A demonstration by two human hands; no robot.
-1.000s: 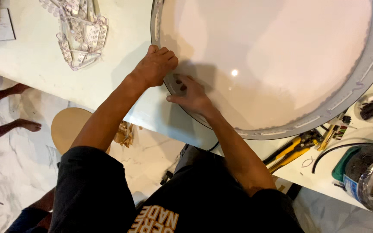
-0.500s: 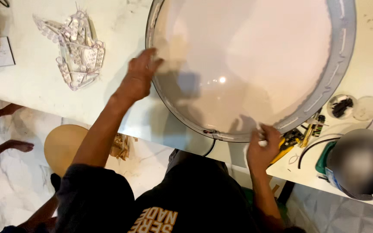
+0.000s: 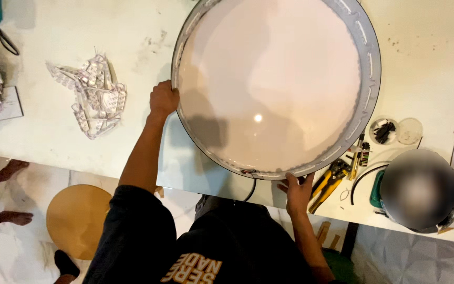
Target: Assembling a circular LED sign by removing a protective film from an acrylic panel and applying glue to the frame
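Between the two hands lies a large round lamp panel [image 3: 277, 87], a shallow disc with a glossy, milky-white face and a thin grey metal rim, flat on the pale worktable [image 3: 53, 47] and reaching from the near edge well out across it. The left hand [image 3: 163, 100] is closed over the rim at the disc's left side, fingers curled onto the edge; the right hand [image 3: 298, 190] sits at the rim's near-right arc, fingers spread and pressed up against the edge, though whether they hook under it cannot be told. The hands are well apart, on roughly opposite parts of the near half of the rim. A dark cable [image 3: 250, 190] hangs from the rim between them, over the table's edge. Judging by its look, the panel is wide but fairly light, stiff at the rim and likely to flex across the face; the glossy face looks slippery and easy to scratch or crack, so the metal rim is the sound place to grip, with two hands set far apart as they are. Just right of the right hand lie yellow-handled pliers [image 3: 328, 181], and beyond them a small round dish of dark bits [image 3: 383, 131]. Left of the left hand, well apart from it, sits a heap of small clear plastic packets [image 3: 93, 102]. Below the table stands a round wooden stool [image 3: 77, 218].
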